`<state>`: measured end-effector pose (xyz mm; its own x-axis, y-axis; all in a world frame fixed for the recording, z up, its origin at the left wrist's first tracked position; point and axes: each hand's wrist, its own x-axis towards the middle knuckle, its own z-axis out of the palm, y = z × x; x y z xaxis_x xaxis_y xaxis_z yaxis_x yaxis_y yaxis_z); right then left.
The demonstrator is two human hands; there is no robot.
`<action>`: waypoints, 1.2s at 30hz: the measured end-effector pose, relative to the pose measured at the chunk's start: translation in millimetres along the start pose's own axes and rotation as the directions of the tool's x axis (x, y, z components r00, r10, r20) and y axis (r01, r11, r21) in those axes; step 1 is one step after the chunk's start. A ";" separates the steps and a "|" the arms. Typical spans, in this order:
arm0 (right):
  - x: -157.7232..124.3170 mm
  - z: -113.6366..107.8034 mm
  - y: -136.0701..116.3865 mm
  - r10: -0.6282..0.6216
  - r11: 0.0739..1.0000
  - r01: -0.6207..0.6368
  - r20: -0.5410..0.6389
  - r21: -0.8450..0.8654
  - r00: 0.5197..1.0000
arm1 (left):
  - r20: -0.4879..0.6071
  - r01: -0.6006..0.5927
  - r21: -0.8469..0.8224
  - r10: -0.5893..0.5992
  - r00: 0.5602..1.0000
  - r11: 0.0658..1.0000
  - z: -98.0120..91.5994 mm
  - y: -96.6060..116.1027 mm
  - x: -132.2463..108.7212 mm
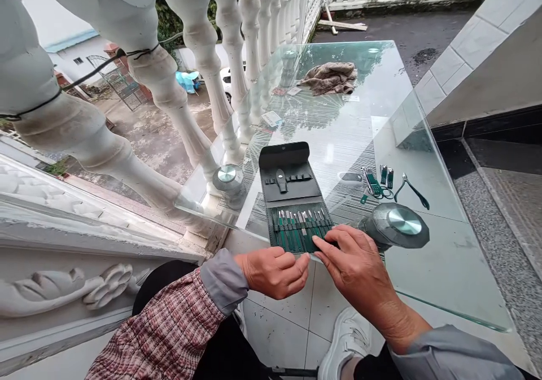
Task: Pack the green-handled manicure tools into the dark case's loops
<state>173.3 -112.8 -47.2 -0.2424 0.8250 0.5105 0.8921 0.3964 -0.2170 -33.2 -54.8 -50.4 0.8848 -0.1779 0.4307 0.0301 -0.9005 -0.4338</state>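
Note:
An open black leather manicure case (292,193) lies on the glass tabletop (440,267), with a row of green-handled steel tools (300,231) in its lower pocket. My right hand (353,261) rests its fingertips on the case's lower right corner, with no grip visible. Just left of it, my left hand (275,273) is curled shut at the case's bottom edge, holding nothing visible. Off to the right on the glass lie green-handled nail clippers (375,182) and curved green-handled nippers (412,191).
A round metal table fitting (393,226) stands just beyond my right hand. A crumpled brown cloth (329,78) and a small box (271,119) lie farther along the glass. White stone balusters (199,58) run along the left, and my white shoe (345,346) shows below.

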 end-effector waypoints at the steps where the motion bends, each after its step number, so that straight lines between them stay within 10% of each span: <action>1: 0.1 0.0 0.0 0.000 1.000 0.000 0.002 0.001 1.000 | -0.004 0.008 0.001 -0.008 1.000 1.000 0.0 0.0 -0.2; 36: -3.6 -11.7 28.9 0.196 0.978 -0.188 -0.095 0.094 0.976 | -0.100 -0.010 -0.051 0.005 0.995 0.999 -4.8 -6.1 12.6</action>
<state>204.4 -109.0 -45.6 -0.0253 0.8450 0.5342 0.8818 0.2706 -0.3862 -24.5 -53.4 -38.5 0.8337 -0.2213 0.5059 -0.0029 -0.9179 -0.3969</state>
